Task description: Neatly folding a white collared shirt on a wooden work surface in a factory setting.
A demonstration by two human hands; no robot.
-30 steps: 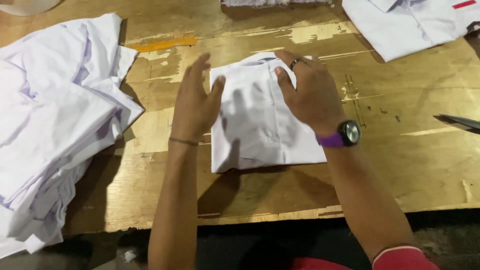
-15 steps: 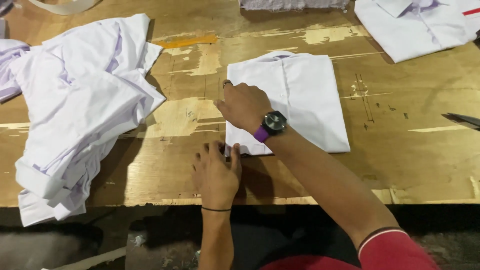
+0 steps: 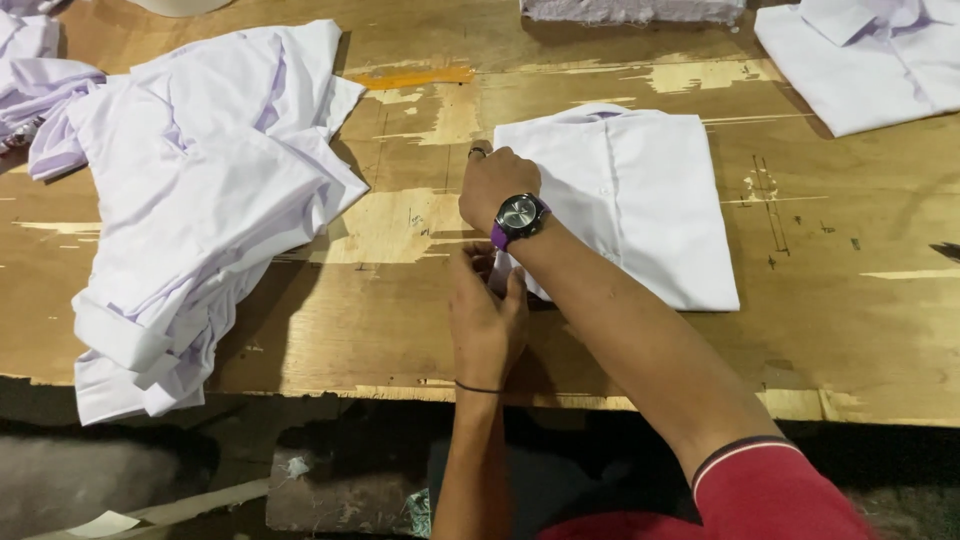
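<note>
A folded white shirt (image 3: 640,200) lies flat on the worn wooden table (image 3: 400,330), collar away from me. My right hand (image 3: 495,182), with a purple-strapped watch on the wrist and a ring, reaches across and grips the shirt's left edge near the top. Below it, my left hand (image 3: 485,320), with a thin dark band at the wrist, pinches the shirt's lower left corner at the table's near side.
A loose heap of white shirts (image 3: 200,200) fills the table's left part and hangs over the front edge. Another folded white shirt (image 3: 870,60) lies at the far right. A pale fabric bundle (image 3: 630,10) sits at the back edge.
Both hands left the top of the shirt. My right hand crossed to its left edge and my left hand dropped to its lower left corner. The view shifted slightly.
</note>
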